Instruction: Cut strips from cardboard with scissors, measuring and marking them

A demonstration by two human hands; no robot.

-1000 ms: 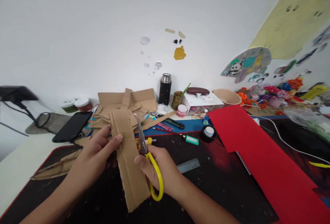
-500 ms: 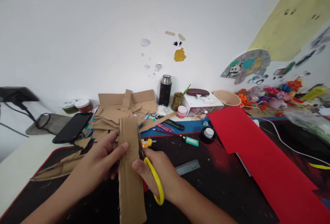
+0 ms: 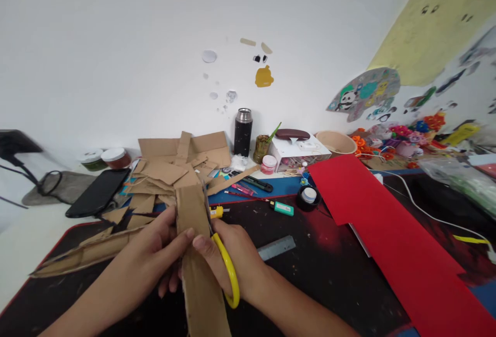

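Observation:
A long strip of brown cardboard point(image 3: 194, 213) stands up from the front edge, pinched at its left side by my left hand point(image 3: 155, 249) with the thumb across its face. My right hand point(image 3: 240, 254) grips yellow-handled scissors point(image 3: 231, 275); their blades lie along the strip's right edge, mostly hidden behind it and my fingers. The right thumb touches the cardboard's face. Left of my hands lies a narrow curved piece of cardboard point(image 3: 85, 257). Just beyond the scissors is a yellow tool point(image 3: 216, 212), partly covered.
Cardboard scraps point(image 3: 158, 177) are heaped behind my hands, near a black flask point(image 3: 243, 135). A metal ruler point(image 3: 277, 247) and a green lighter point(image 3: 282, 208) lie to the right. Red card point(image 3: 387, 239) covers the right side. A black phone point(image 3: 98, 192) rests at left.
The view has shifted slightly to the right. The cardboard strip now leans a little more to the left at its top, still in my left hand. The scissors stay at its right edge.

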